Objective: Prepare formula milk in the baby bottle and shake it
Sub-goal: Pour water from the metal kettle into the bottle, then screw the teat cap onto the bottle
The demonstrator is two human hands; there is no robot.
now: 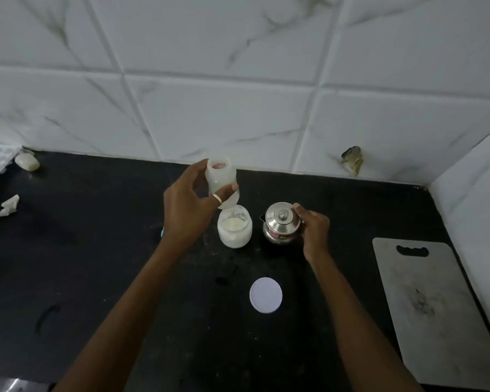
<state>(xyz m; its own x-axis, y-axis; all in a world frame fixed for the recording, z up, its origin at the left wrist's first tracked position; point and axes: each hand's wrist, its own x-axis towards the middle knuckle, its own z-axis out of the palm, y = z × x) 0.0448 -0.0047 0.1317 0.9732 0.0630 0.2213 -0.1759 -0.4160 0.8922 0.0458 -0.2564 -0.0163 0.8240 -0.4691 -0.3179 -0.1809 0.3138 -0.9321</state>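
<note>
— Two hands at work, one thing each. Where is the baby bottle (220,181)?

— Held above the black counter (96,250) near the back wall, uncapped, mouth up and tilted slightly. Left hand (188,212) has it: thumb across the front of the body, the other fingers curled behind, a ring on one finger. Translucent white; something pinkish shows inside the neck, too blurred to name.

— Directly below it?

— Open jar of white powder (234,227) standing on the counter, just under and in front of the bottle's base. Whether they touch, cannot tell. Powder dusts the jar's inner wall.

— Right hand (313,229)?

— Closed around the right side of a small steel pot (280,223), fingertips on the rim of its knobbed lid. Pot sits on the counter just beside the jar, lid on. A red label shows low on its side.

— Farther out?

— Round white lid (266,295) lying flat on the counter, nearer the person, well apart from the jar. Grey cutting board (436,315) at the right edge, handle slot toward the wall, surface scuffed. At far left — a crumpled white scrap (9,204), a pale lump (27,161) by the wall, and a white ridged item cut off by the frame edge. White marble-veined tiles (238,80) behind; a chipped spot (352,162) low on them at right.
</note>
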